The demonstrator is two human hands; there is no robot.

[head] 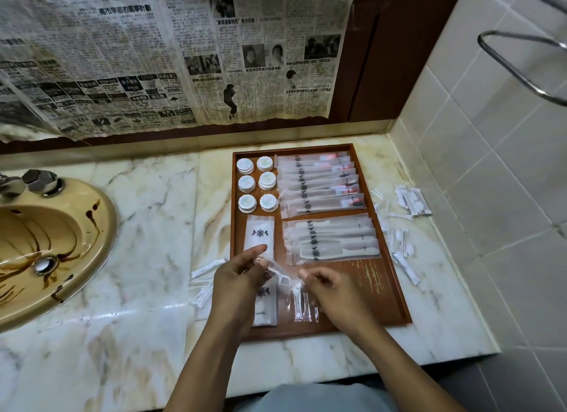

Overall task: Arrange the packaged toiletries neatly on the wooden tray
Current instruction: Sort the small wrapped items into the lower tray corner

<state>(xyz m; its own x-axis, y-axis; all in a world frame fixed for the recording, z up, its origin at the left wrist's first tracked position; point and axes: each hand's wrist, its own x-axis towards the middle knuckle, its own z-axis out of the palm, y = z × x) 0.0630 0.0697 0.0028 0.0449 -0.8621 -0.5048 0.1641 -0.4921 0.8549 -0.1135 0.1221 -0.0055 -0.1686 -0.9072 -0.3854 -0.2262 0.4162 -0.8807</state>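
I see the pale marble counter (138, 227) carrying the brown wooden tray (365, 283) at its right end. The tray's far half holds frosted toothbrush packets (319, 181), frosted comb packets (331, 237) and six round white soaps (267, 181). Over its near left corner, my left hand (237, 278) and right hand (336, 292) pinch one clear floss-pick packet (283, 273) between them.

We saw a reddish-brown wooden tray (388, 284) on white, beige-veined marble (138, 258), white packets (260, 234) printed with black emblems, and a mustard-yellow sink (101, 243) streaked dark brown.
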